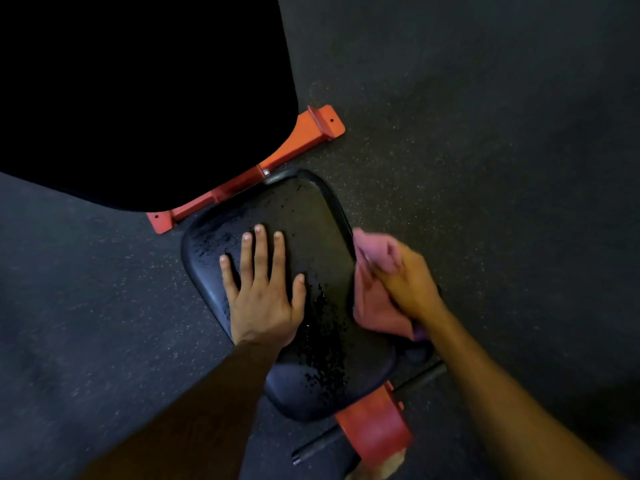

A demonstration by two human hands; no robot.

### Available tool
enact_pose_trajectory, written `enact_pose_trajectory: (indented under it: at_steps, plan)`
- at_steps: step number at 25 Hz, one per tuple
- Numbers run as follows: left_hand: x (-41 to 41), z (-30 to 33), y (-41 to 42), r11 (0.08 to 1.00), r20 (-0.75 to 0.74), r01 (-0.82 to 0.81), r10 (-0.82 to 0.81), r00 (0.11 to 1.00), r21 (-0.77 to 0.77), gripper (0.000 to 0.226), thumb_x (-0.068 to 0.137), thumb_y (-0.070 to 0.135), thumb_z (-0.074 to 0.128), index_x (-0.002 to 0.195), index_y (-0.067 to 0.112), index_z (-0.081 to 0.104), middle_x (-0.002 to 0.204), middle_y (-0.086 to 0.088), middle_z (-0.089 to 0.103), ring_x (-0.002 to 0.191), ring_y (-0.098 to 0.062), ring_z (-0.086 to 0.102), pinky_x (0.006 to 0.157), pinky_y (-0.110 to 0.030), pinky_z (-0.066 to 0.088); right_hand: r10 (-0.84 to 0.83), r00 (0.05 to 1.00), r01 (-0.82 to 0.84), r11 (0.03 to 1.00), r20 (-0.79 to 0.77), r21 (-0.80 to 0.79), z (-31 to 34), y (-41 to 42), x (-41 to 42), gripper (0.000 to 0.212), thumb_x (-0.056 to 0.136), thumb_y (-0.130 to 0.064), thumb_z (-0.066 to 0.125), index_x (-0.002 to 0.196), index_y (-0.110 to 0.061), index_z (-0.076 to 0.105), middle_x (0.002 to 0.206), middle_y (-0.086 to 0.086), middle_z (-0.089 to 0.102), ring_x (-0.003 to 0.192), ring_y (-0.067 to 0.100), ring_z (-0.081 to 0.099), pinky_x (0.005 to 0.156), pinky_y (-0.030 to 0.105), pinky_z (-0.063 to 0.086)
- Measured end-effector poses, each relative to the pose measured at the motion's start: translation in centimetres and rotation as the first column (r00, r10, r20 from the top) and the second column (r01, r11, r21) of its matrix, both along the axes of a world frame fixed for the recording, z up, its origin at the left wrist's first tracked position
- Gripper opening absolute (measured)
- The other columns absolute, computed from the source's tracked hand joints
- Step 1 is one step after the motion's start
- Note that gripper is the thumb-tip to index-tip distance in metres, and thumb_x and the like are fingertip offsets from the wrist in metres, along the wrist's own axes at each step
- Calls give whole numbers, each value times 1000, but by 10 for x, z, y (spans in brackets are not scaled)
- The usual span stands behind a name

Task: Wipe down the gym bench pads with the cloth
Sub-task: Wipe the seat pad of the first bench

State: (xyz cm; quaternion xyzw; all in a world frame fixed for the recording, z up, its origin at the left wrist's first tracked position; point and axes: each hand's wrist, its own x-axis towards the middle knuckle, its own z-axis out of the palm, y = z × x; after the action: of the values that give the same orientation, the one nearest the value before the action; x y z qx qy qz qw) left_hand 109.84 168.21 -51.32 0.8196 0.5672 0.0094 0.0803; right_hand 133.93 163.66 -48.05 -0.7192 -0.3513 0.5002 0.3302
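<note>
The back pad [138, 91] at ten o'clock is a flat black shape with no visible surface detail, cut off by the top and left edges; it hides the middle of the orange frame bar [242, 181] beneath it. The right hand [408, 282] at three o'clock of the seat pad [311, 220] is motion-blurred, so its fingers around the pink cloth [375, 310] cannot be told apart, and the cloth's folds are smeared. The cloth and hand cover the seat pad's right edge. The left hand [263, 292] hides the pad beneath its palm. At six o'clock the red bracket [374, 431] is blurred, and the dark bar [322, 445] passes behind it. Both forearms run off the bottom edge.
</note>
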Motion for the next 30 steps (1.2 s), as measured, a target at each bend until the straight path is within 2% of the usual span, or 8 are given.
enact_pose_trajectory:
  at_steps: [3,6,12,15,18,21,26,30]
  plan:
    - [0,1,0,1000,3,-9,9,1000,-16,72,105,52,23,167,17,13,175,-8,0,161,-26,-3,126,-64,2,14,1000,-13,999,19,-42,13,-89,2,37,91,-21,73,108,-54,70,108,-21,73,102,-2,68,84,19,53]
    - [0,1,0,1000,7,-3,3,1000,-14,72,105,52,24,167,18,9,175,-8,-1,161,-26,-4,126,-63,2,-30,998,33,998,59,-45,1,-112,-6,31,98,-17,67,118,-40,70,115,-17,72,110,4,67,94,34,56]
    - [0,-1,-1,1000,9,-5,5,1000,-5,72,105,52,22,166,19,3,175,-7,-3,161,-25,-6,127,-62,1,25,951,-68,989,309,131,-23,55,-13,31,98,-11,57,127,-19,64,128,-1,63,120,17,59,103,48,51]
    - [0,-2,0,1000,-9,-10,10,1000,7,71,105,52,22,166,18,8,175,-7,-2,161,-25,-5,127,-62,2,120,873,-216,964,473,155,-13,128,-20,37,93,-5,58,127,-18,60,125,2,60,115,24,59,94,50,52]
    - [1,-2,0,1000,-4,-14,14,1000,4,72,104,52,23,167,18,14,175,-7,2,161,-25,-3,127,-62,3,229,798,-342,934,557,105,-4,135,-16,48,88,-9,63,133,-25,56,126,2,55,113,29,60,90,54,52]
    - [1,-1,-2,1000,23,-27,27,999,-3,72,103,51,26,166,18,17,175,-7,5,162,-26,0,126,-63,5,320,794,-384,923,517,19,12,76,-9,54,90,-13,62,138,-35,54,126,-1,52,114,23,57,90,45,48]
    - [-1,1,-1,999,34,36,-36,999,-8,71,105,51,23,167,18,12,175,-10,6,161,-29,2,127,-61,0,319,832,-236,944,453,-233,43,-76,-8,22,92,-26,59,112,-34,62,107,-6,53,105,21,59,77,39,41]
    - [-1,9,3,996,42,49,-46,998,-73,70,107,45,34,166,14,15,173,-17,9,160,-36,7,122,-73,7,-94,865,247,935,493,-254,64,-164,-64,25,91,-33,60,116,-33,60,105,-4,40,91,23,56,71,39,44]
